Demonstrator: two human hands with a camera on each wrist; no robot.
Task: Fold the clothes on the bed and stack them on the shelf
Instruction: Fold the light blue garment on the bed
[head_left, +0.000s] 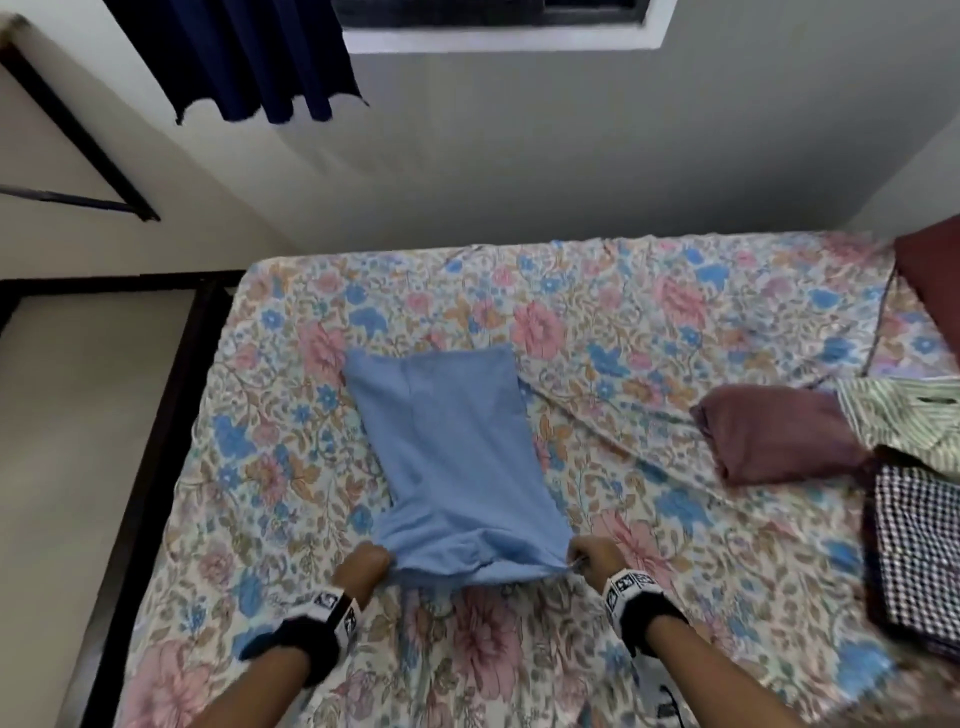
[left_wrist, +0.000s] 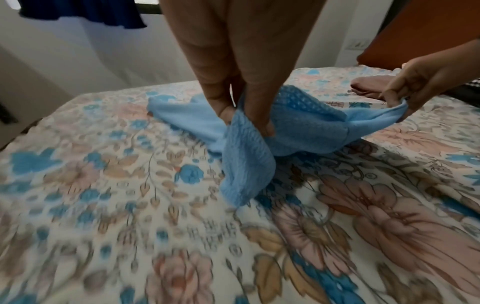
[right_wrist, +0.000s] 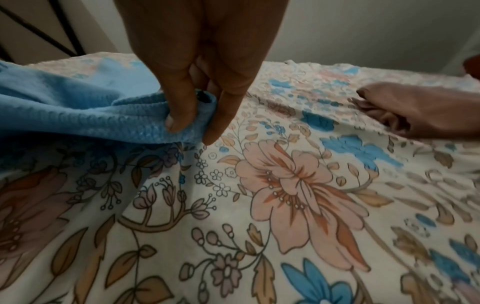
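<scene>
A light blue garment (head_left: 447, 457) lies lengthwise on the floral bed (head_left: 649, 322), folded into a narrow strip. My left hand (head_left: 366, 564) pinches its near left corner (left_wrist: 244, 131) between thumb and fingers. My right hand (head_left: 589, 558) pinches the near right corner (right_wrist: 192, 121) the same way. The near edge is lifted a little off the sheet and sags between both hands. In the left wrist view the right hand (left_wrist: 405, 96) shows at the far right holding the blue edge.
A folded maroon garment (head_left: 774, 434) lies to the right on the bed. Beside it are a striped shirt (head_left: 904, 415) and a checked cloth (head_left: 919, 540). A dark bed frame (head_left: 156, 441) runs along the left, with floor beyond. A dark curtain (head_left: 249, 57) hangs on the far wall.
</scene>
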